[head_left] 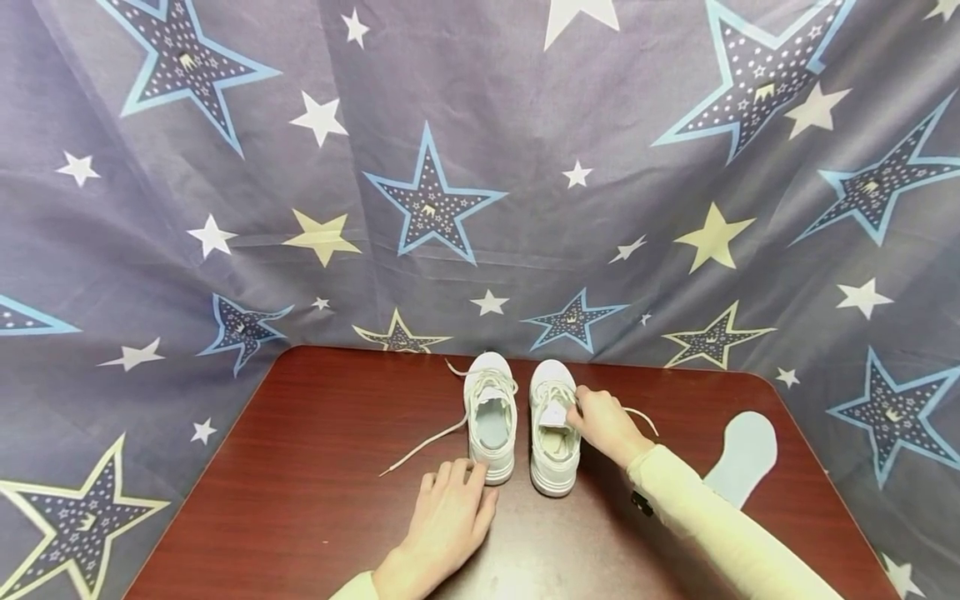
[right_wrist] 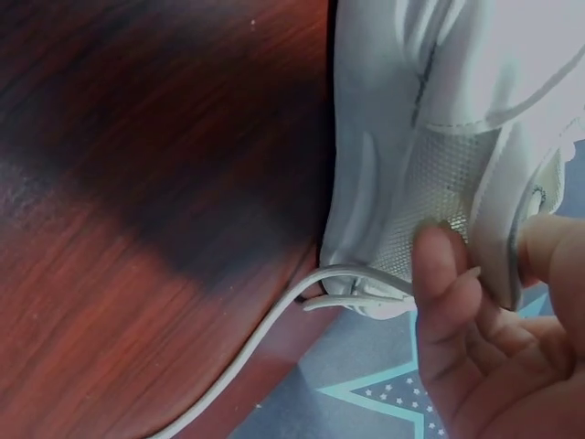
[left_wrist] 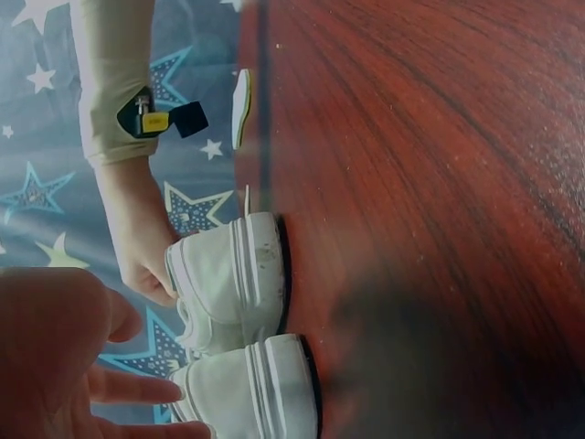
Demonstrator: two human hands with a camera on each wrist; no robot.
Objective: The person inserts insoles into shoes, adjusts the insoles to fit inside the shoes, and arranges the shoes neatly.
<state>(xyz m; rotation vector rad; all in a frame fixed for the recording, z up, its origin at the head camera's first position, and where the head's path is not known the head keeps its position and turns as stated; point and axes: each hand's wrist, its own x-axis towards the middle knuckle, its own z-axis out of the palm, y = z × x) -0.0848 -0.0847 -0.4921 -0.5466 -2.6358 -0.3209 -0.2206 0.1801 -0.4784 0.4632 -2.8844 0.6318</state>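
Two white lace-up sneakers stand side by side on the table, toes pointing away. My right hand [head_left: 606,423] is at the right sneaker [head_left: 553,482]; in the right wrist view, its thumb and fingers pinch the edge of that sneaker's lacing flap [right_wrist: 498,242]. A loose lace [right_wrist: 247,352] runs out past these fingers. My left hand [head_left: 450,510] lies just behind the left sneaker [head_left: 500,467], fingers loosely extended, fingertips close to its heel. Inside the left sneaker a pale blue lining shows, while the right one looks yellowish inside.
A pale blue insole [head_left: 752,442] lies at the table's right side, partly hidden by my right forearm. The left sneaker's lace [head_left: 423,446] trails over the reddish-brown table [head_left: 315,467]. A grey curtain with stars [head_left: 480,83] hangs behind the far edge.
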